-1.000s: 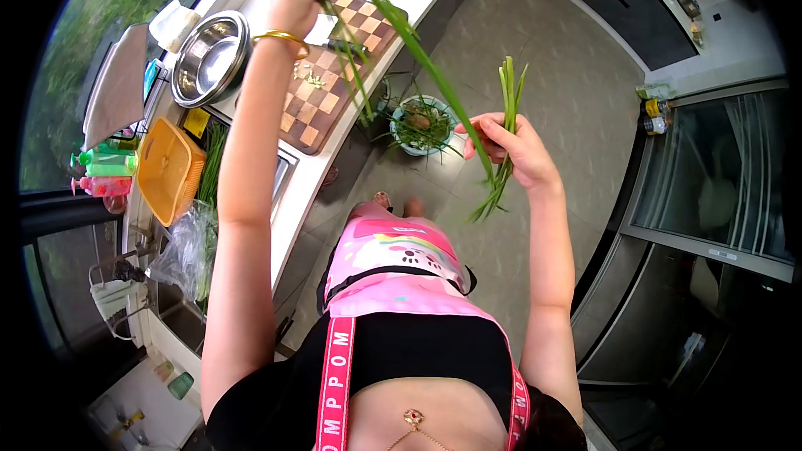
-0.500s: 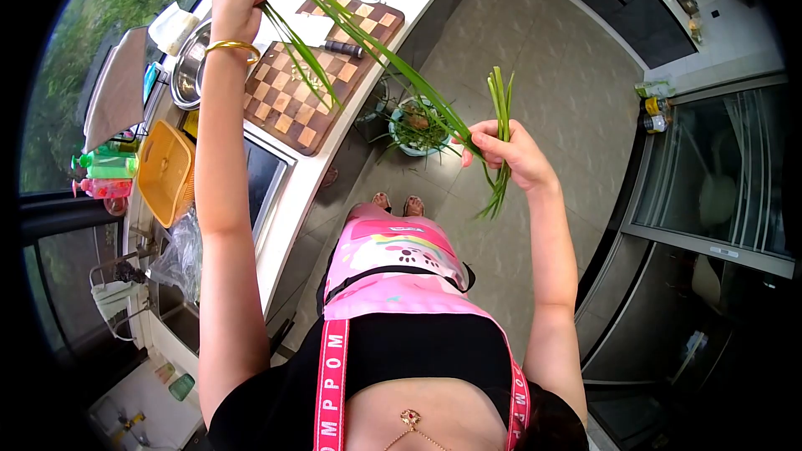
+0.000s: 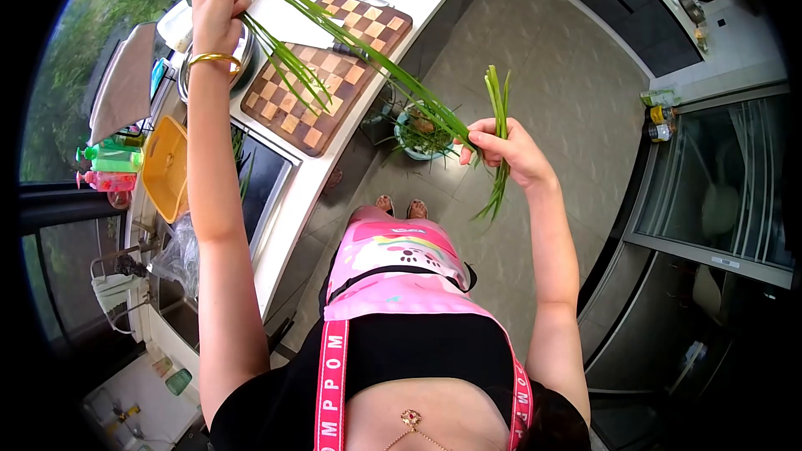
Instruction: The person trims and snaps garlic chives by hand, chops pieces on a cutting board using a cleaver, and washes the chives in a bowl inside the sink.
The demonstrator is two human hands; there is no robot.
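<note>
Though I watch from a distance, I see the long green stalks [image 3: 426, 100] stretched slantwise between the raised hands, in front of the body, their upper part passing over the checkered cutting board [image 3: 313, 137]. The left hand [image 3: 219, 10] pinches them at one end, its fingers curled; loose strands hang below it. The right hand [image 3: 520, 154] pinches the other end of the span between thumb and fingers, along with a short upright tuft.

I judge them light, limp lengthwise and easily bruised or creased, perhaps slippery if damp; I'd take hold at the thicker, gathered ends, lightly, rather than mid-leaf.

On the left apron strap [image 3: 332, 376] I read "MPPOM" in white on red; the right strap [image 3: 522, 392] repeats similar letters. I can't make out the bottle labels.
</note>
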